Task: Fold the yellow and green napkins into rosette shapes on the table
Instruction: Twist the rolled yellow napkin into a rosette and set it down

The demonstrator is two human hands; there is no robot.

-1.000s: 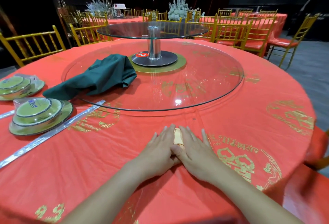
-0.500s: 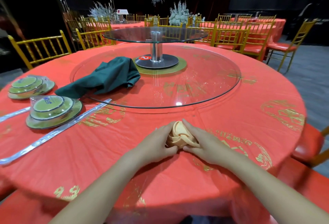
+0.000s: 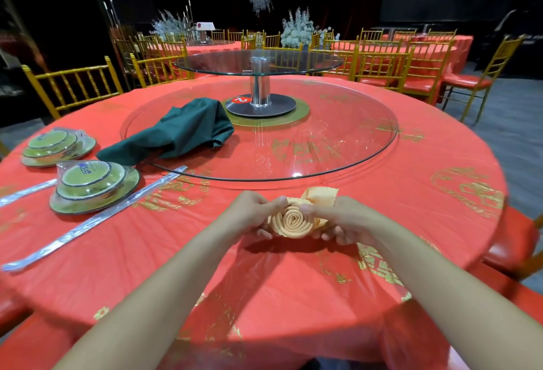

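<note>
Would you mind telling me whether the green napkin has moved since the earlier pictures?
No. The green napkin lies as before, draped over the glass turntable's rim, left of the metal base.

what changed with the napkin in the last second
The left hand and right hand went from pressing flat on the yellow napkin to gripping it from either side, tipped up so its spiral shows. The green napkin and wrapped dishes stayed put.

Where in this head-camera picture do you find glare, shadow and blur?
Head view: a white glare spot sits near the front rim of the round glass turntable; a soft shadow falls on the red tablecloth beneath the rolled yellow napkin; the lower corners look smeared.
</note>
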